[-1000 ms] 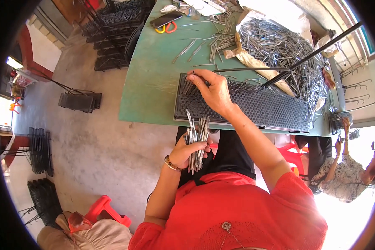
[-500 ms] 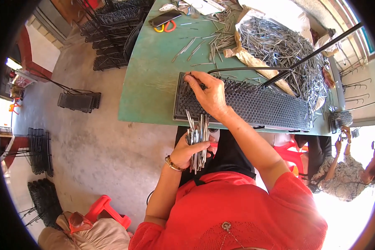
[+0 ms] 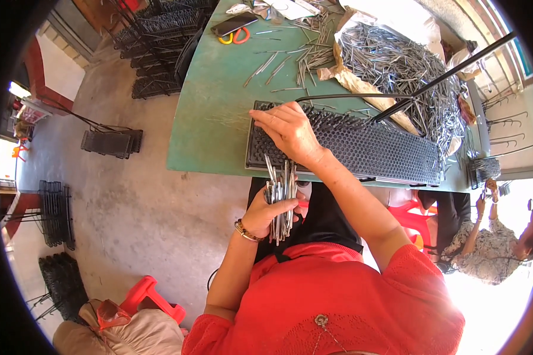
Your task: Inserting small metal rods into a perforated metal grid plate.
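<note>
My left hand is closed round a bundle of thin metal rods, held upright just below the table's near edge. A long black rack with a grid of round holes lies along that edge. My right hand reaches over the rack's left end, palm down. Its fingers are drawn together and point left, with the fingertips at the rack's corner. Whatever lies between those fingers is hidden under the hand. Dark rod ends stick up along the rack's far side.
A heap of loose metal rods sits in torn brown paper at the back right. Scissors and a phone lie on the green table. A black bar frame rises above the rack. Another person works at right.
My right hand has shifted slightly left and flattened over the rack's corner, its fingers reaching further out. My left hand and its bundle have stayed almost still.
</note>
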Tool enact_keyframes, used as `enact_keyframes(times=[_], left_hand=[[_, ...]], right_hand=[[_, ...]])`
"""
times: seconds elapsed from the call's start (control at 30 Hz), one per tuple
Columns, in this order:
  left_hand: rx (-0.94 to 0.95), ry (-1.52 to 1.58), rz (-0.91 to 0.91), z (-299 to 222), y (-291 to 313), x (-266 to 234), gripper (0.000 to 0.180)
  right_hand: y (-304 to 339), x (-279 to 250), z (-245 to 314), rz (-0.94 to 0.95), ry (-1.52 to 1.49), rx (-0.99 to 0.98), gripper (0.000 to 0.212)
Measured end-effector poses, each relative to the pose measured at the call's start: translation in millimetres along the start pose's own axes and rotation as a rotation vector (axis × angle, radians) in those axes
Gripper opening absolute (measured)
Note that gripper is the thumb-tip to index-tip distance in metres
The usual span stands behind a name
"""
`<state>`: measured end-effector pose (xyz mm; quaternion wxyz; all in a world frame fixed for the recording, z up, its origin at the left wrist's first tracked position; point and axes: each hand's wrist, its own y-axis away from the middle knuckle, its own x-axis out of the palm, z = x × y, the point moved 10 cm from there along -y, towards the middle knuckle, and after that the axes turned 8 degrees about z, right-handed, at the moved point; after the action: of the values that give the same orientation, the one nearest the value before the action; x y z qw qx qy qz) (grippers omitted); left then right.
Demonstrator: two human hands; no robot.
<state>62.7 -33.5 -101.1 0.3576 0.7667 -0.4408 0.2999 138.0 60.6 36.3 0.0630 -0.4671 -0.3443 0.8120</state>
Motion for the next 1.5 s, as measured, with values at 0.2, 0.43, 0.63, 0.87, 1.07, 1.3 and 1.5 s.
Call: enact_keyframes(times=[0.2, 0.43, 0.63, 0.87, 1.07, 1.3, 1.5], left_hand=[[0.038, 0.022, -0.015, -0.2, 0.9, -2.0, 0.051], [0.061, 0.063, 0.008, -1.5, 3.1, -4.8, 0.048], [0.085, 0.028, -0.012, -11.0, 0.1, 4.8, 0.048], [0.090, 0.006, -0.069, -4.3, -3.6, -8.2, 0.046], [0.095, 0.006, -0.064, -5.9, -2.7, -7.9, 0.034], [0.068, 0.003, -0.066, -7.2, -1.4, -6.5, 0.029], [0.062, 0.043, -0.050, -6.7, -1.7, -2.0, 0.029]], right_hand=[[-3.7, -6.9, 0.0, -0.003, -0.015, 0.039, 0.019], [-12.6, -52.4, -12.6, -0.100, -0.057, 0.230, 0.016], [-6.8, -55.4, -5.9, -0.051, 0.034, 0.163, 0.016], [-0.1, -51.9, -6.8, -0.112, 0.059, 0.146, 0.018], [-0.6, -49.3, 2.4, -0.109, 0.091, 0.097, 0.019], [5.6, -45.3, 5.4, -0.136, 0.119, 0.051, 0.017], [11.0, -18.1, 2.2, 0.039, 0.174, 0.029, 0.017]])
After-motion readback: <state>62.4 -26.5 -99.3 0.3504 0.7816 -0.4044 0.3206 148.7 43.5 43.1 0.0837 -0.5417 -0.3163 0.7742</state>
